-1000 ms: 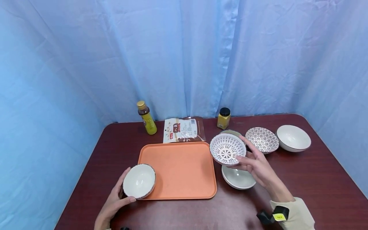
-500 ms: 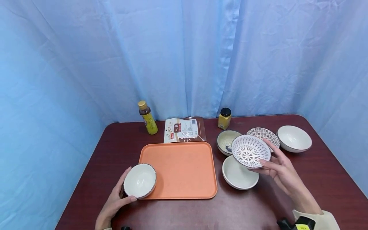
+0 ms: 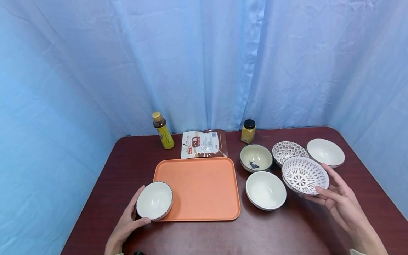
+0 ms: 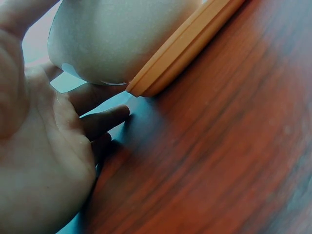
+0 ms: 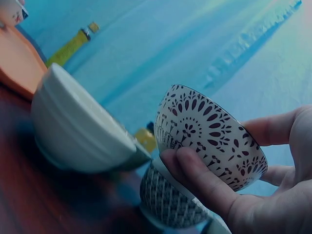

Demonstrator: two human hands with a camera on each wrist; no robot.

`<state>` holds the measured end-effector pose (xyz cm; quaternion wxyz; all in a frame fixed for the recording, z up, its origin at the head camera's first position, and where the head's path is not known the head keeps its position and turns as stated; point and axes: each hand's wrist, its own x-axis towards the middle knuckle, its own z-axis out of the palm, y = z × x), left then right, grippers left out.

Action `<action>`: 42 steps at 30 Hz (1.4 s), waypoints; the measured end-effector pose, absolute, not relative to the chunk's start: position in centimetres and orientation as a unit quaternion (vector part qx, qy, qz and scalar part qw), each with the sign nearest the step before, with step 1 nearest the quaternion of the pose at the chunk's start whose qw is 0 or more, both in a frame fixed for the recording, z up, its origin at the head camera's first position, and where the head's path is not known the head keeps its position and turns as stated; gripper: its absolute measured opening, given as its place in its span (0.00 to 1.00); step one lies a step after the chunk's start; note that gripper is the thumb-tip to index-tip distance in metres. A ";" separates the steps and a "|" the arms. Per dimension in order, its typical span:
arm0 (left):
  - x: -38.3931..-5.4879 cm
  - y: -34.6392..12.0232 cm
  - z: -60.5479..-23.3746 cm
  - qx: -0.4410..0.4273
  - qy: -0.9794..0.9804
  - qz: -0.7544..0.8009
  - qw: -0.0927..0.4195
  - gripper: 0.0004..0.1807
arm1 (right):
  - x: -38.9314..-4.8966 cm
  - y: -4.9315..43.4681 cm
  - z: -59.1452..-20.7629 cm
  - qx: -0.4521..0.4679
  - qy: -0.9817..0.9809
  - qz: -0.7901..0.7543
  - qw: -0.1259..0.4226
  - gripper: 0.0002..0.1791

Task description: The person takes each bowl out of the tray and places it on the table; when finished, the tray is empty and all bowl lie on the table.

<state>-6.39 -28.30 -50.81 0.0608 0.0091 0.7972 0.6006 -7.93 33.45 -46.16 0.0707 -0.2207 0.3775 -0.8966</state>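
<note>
My left hand [image 3: 127,221] grips a plain white bowl [image 3: 154,200] with a dark-flecked rim, thumb at its near side and fingers along its left. That bowl overlaps the front left corner of the orange tray [image 3: 204,191]; the left wrist view puts its base right at the tray's rim [image 4: 180,46]. At the right, my right hand [image 3: 345,203] holds a white bowl [image 3: 305,176] with a dark petal pattern inside. The right wrist view has this bowl [image 5: 209,139] tilted and raised, fingers pinching its wall, its outside patterned too.
Right of the tray stand a white bowl [image 3: 266,191] and a fish-painted bowl [image 3: 256,158]. Behind the held bowl are a checked bowl [image 3: 288,151] and another white bowl [image 3: 325,152]. A bottle [image 3: 163,131], a food pouch [image 3: 204,143] and a black-lidded jar [image 3: 248,131] line the back.
My right hand has carried the petal-patterned bowl rightward, from beside the tray to in front of the checked bowl, uncovering the fish-painted bowl. My left hand and its bowl have stayed put.
</note>
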 end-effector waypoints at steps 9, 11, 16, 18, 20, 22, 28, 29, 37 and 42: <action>-6.3 -28.4 -50.8 0.001 0.801 0.596 0.061 0.56 | -6.8 34.9 -48.4 -0.191 0.374 -0.906 0.059 0.42; -6.3 -28.4 -50.8 0.002 0.800 0.597 0.061 0.56 | -6.7 35.0 -48.9 -0.185 0.372 -0.908 0.058 0.42; -6.2 -28.4 -50.9 0.005 0.799 0.598 0.059 0.56 | -6.3 35.3 -49.8 -0.175 0.378 -0.908 0.053 0.41; -6.2 -28.4 -50.9 0.004 0.799 0.598 0.059 0.56 | -6.3 35.5 -50.2 -0.173 0.380 -0.907 0.054 0.41; -6.2 -28.4 -50.9 0.005 0.799 0.599 0.058 0.56 | -6.2 35.6 -50.6 -0.169 0.385 -0.906 0.056 0.41; -6.2 -28.5 -50.9 0.006 0.798 0.599 0.057 0.56 | -6.1 35.6 -51.0 -0.165 0.387 -0.905 0.060 0.41; -6.2 -28.4 -50.8 0.005 0.801 0.595 0.059 0.56 | -5.9 35.7 -51.6 -0.148 0.402 -0.901 0.064 0.39; -6.2 -28.3 -50.7 0.004 0.803 0.593 0.060 0.56 | -5.9 35.7 -51.7 -0.145 0.406 -0.900 0.064 0.39; -6.2 -28.2 -50.5 0.002 0.805 0.589 0.064 0.56 | -5.9 35.8 -52.1 -0.121 0.425 -0.895 0.058 0.39; -6.2 -28.2 -50.4 0.000 0.807 0.587 0.068 0.56 | -5.9 35.9 -52.2 -0.135 0.407 -0.901 0.071 0.40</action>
